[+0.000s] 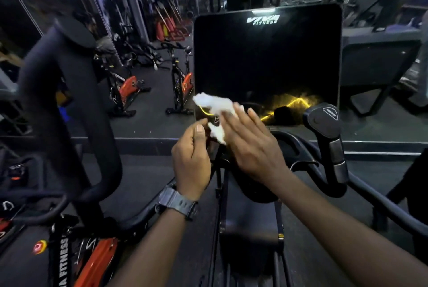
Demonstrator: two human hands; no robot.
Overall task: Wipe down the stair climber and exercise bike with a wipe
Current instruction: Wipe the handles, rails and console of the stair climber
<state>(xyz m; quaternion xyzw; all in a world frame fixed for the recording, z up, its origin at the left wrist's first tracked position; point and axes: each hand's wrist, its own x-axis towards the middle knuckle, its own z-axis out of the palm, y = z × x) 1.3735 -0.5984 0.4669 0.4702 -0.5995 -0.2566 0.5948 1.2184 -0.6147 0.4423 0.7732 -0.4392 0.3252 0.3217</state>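
The stair climber's black console screen [266, 59] stands right in front of me, marked VIVA FITNESS at the top. A crumpled white wipe [214, 103] lies against the screen's lower left corner. My right hand [250, 145] presses flat on the wipe, fingers spread. My left hand [192, 159], with a dark watch on the wrist, pinches the wipe's lower end between thumb and fingers. The machine's right handle [328, 133] rises beside the screen, and its thick left handle [69, 92] stands at the left. An orange and black exercise bike [92, 261] sits at the lower left.
A wall mirror behind the console reflects other orange spin bikes [183, 82], racks and a person. A raised floor ledge [143, 141] runs across below the mirror. More dark machines [379, 54] stand at the right.
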